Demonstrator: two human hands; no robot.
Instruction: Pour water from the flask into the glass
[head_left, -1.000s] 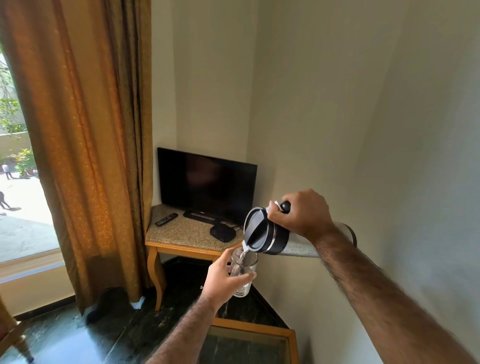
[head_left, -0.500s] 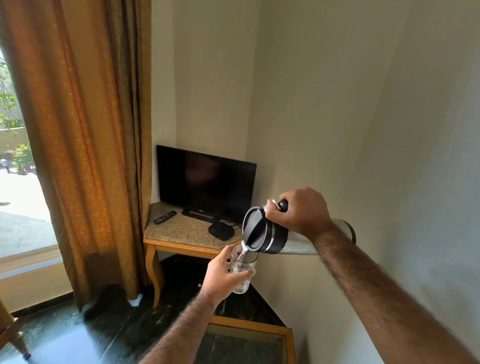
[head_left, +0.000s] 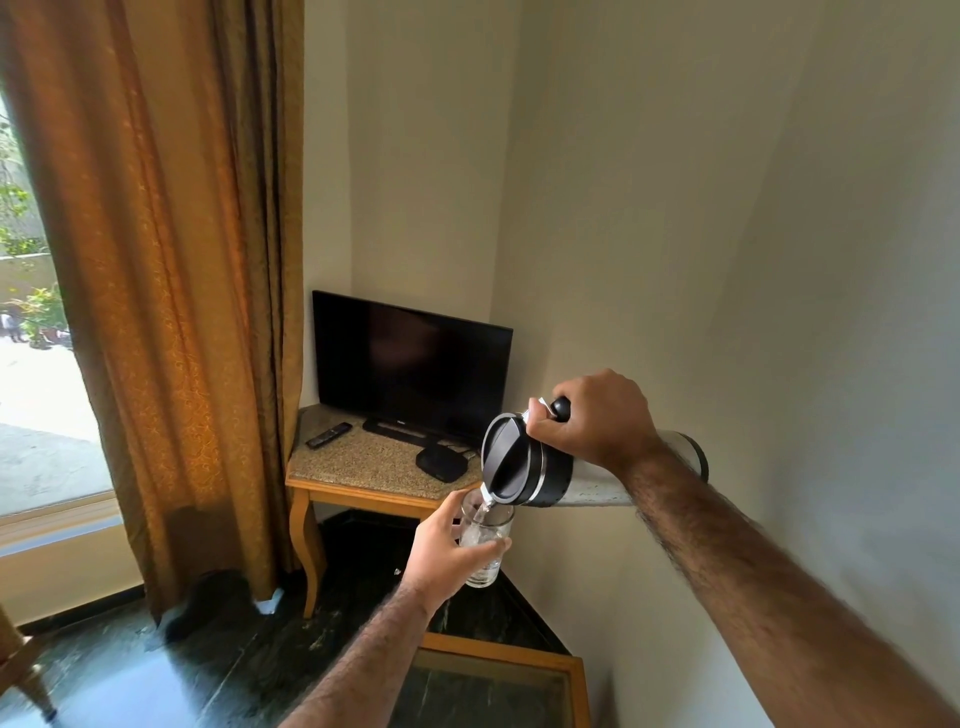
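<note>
My right hand (head_left: 589, 421) grips the handle of a steel flask (head_left: 524, 470) with a black lid. The flask lies almost level, its spout pointing down and to the left. A thin stream of water runs from the spout into a clear glass (head_left: 485, 540) just below it. My left hand (head_left: 447, 551) holds that glass upright in the air, fingers wrapped around its side. The glass is partly full of water. My right arm hides much of the flask's body.
A corner table (head_left: 363, 467) with a speckled stone top carries a dark TV (head_left: 410, 364), a remote (head_left: 328, 435) and a small black box (head_left: 440, 462). An orange curtain (head_left: 166, 291) hangs at the left beside a window. A glass-topped table (head_left: 498, 686) sits below my arms.
The flask and glass have stayed together with water still flowing. The water level in the glass looks slightly higher. The view has shifted a little.
</note>
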